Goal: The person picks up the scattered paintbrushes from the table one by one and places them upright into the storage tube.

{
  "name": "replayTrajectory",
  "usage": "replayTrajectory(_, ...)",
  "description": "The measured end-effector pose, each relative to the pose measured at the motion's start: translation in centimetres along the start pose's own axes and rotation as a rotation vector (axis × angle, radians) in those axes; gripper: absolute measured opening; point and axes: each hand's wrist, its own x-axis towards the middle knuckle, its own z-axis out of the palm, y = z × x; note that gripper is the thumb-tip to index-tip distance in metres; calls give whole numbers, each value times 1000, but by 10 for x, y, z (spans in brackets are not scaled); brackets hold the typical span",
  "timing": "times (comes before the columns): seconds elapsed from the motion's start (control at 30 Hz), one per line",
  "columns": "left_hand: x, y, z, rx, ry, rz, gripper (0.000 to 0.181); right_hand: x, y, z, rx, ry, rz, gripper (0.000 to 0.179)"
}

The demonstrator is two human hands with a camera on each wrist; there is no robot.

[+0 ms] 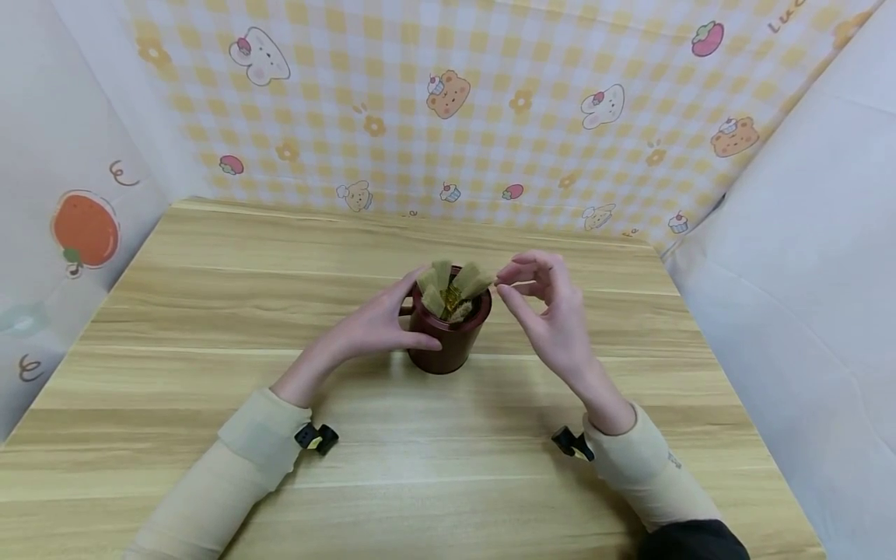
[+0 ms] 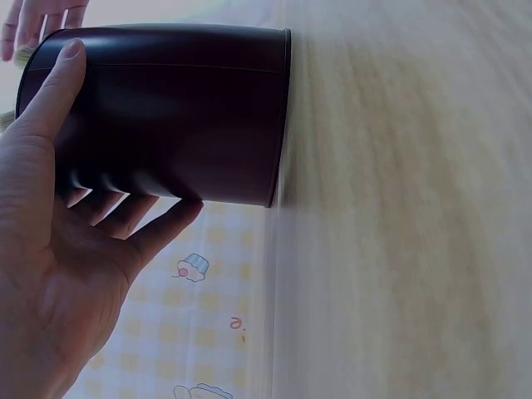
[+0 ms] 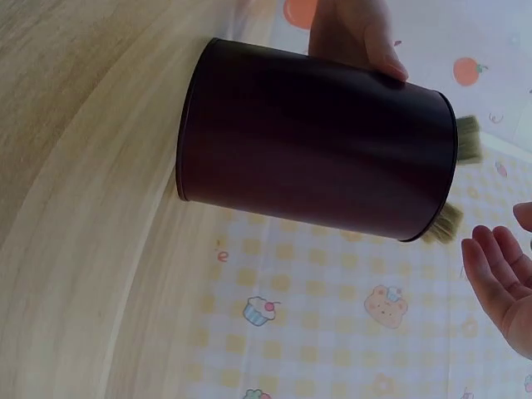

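Observation:
A dark maroon cylindrical holder (image 1: 448, 350) stands upright on the table, with several pale-bristled brushes (image 1: 471, 281) poking bristles-up above its rim. My left hand (image 1: 374, 320) holds it from the left side, the thumb on the near wall and the fingers round the far wall, as the left wrist view also shows. Just right of the rim, my right hand (image 1: 553, 315) hovers with bent fingers, thumb and forefinger apart beside the nearest bristles. In the right wrist view its fingertips (image 3: 480, 258) are separate from the brush heads (image 3: 468, 139). The brush handles are hidden inside the holder.
The wooden table (image 1: 210, 373) meets a yellow-checked cloth wall (image 1: 490, 148) at the back. White cloth sides (image 1: 784, 233) close it in left and right. A small black wrist camera (image 1: 316, 439) sits on the left cuff, another (image 1: 572, 443) on the right one.

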Motion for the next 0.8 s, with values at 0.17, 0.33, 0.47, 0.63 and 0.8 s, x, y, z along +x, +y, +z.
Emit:
replayTrajectory(0.17, 2, -1, 1, 6, -3, 20, 113, 0, 2, -3, -31, 0, 13, 36)
replayTrajectory(0.33, 3, -3, 2, 22, 0, 23, 112, 0, 5, -4, -45, 3, 19, 38)
replayTrajectory(0.47, 3, -3, 2, 28, -1, 31, 112, 0, 8, -6, -53, 3, 28, 39)
replayTrajectory(0.63, 0, -3, 4, 43, -16, 17, 119, -3, 14, -15, -90, -5, 45, 39)
replayTrajectory(0.8, -11, -7, -1, 54, -20, 19, 121, -3, 20, -24, -174, -34, 31, 38)
